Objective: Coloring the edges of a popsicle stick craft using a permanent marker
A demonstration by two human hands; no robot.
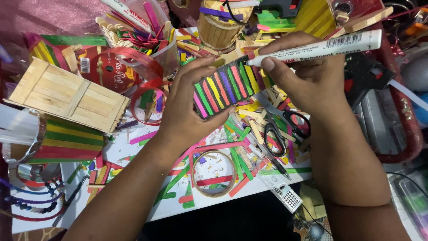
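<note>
My left hand (189,105) grips a small panel of coloured craft sticks (225,87) by its lower left end, holding it tilted above the cluttered table. The panel has pink, green, red, yellow, purple and orange stripes with dark outlines. My right hand (307,73) holds a white marker pen (318,47) almost level, its tip touching the panel's upper right corner.
Loose coloured sticks cover the white board (133,151) below. Black-handled scissors (285,129) lie under my right hand, a tape ring (214,174) below the panel. A plain wooden stick panel (67,96) and a striped stick box (67,140) sit left; a cup of sticks (147,42) stands behind.
</note>
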